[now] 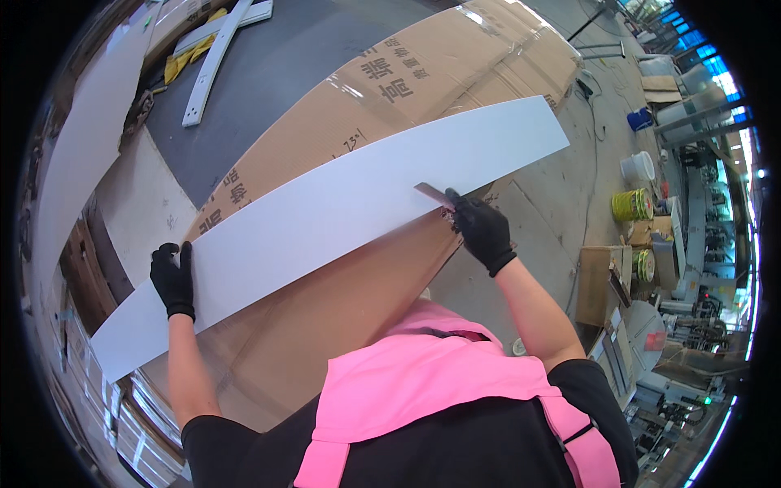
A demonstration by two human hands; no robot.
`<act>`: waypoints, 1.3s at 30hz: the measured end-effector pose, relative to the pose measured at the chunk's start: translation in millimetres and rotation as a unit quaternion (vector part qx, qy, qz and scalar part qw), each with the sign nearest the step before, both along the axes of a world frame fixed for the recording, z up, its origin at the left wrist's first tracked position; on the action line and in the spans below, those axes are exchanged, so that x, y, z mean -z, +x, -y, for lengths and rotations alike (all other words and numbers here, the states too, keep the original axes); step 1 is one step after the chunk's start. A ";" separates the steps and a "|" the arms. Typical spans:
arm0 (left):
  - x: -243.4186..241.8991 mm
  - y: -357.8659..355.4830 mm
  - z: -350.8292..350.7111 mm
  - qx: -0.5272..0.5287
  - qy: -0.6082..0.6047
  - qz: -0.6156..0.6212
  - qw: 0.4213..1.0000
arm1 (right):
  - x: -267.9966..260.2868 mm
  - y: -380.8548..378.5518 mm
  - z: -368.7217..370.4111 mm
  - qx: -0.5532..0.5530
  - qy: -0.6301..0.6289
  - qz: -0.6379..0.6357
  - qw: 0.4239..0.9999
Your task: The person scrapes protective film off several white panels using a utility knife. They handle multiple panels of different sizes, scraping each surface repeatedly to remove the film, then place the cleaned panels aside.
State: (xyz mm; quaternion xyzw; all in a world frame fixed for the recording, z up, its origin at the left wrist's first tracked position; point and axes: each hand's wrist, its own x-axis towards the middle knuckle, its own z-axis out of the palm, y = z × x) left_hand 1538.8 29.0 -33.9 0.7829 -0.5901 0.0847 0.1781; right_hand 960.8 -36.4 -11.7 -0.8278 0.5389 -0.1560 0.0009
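A long white board lies slantwise across a printed cardboard sheet in front of me. My left hand, in a black glove, rests near the board's left part with the thumb on its face and the fingers by its far edge; whether it grips the board is hard to tell. Gloved in black too, my right hand is closed around a flat, narrow blade-like tool. That tool's free end lies over the board near its close edge. What part of the tool sits inside the fist is hidden.
Beyond the cardboard, white drilled strips and a yellow cloth lie on a grey surface. At the right stand a white bucket, a yellow-green pail and a cardboard box. A cable runs along the floor. Wrapped panels are at lower left.
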 end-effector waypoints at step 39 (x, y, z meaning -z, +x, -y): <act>-2.8 -175.8 -60.9 0.126 -0.135 -0.133 0.974 | 5.2 147.1 -137.2 -0.156 0.030 -0.004 0.987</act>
